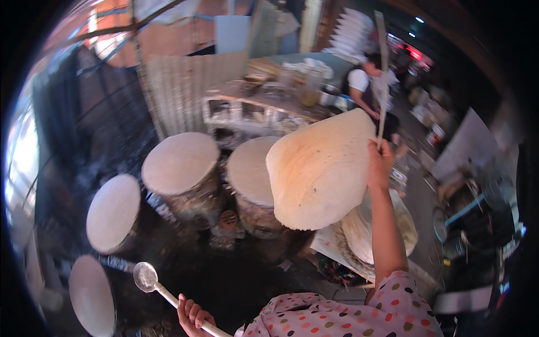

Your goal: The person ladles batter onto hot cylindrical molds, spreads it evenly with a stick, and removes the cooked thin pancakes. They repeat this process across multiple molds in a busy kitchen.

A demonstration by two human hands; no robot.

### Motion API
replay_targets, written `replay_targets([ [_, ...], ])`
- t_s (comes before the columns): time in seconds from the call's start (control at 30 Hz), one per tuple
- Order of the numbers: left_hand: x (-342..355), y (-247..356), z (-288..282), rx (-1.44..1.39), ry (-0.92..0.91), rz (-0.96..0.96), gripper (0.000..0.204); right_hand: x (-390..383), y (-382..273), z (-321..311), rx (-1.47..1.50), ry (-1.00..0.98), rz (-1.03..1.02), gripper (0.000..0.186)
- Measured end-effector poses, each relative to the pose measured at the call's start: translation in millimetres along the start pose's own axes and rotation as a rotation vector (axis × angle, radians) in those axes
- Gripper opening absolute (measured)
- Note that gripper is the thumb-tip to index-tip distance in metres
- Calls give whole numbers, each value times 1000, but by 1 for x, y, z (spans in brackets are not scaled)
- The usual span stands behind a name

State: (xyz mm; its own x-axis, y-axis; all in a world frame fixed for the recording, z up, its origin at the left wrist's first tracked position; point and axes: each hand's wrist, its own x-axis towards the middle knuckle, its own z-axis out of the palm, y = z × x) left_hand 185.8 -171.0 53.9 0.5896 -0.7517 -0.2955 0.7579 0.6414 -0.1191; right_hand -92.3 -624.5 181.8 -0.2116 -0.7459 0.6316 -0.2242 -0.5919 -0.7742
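Beside the round-topped drums [182, 171], the right hand [380, 165], fingers closed round a thin stick [383, 73], holds up a pale sheet [323, 168] by its edge, while the left hand [194, 316] grips a ladle [146, 277].

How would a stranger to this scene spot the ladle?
Start with the round, pale-topped stands on the left, then drop to the left hand at the lower edge. The ladle slants up and leftward from its grip. Its long pale handle and small round bowl set it apart from those wide, flat-topped stands.
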Motion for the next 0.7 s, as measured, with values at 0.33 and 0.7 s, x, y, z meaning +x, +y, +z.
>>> replay_targets([
  [0.33, 80, -94, 15, 123, 59, -394, 18, -112, 196, -315, -612, 827, 387, 41],
  [0.7, 71, -122, 52, 139, 187, -576, 33, -185, 161, -296, -114, 640, 967, 16],
])
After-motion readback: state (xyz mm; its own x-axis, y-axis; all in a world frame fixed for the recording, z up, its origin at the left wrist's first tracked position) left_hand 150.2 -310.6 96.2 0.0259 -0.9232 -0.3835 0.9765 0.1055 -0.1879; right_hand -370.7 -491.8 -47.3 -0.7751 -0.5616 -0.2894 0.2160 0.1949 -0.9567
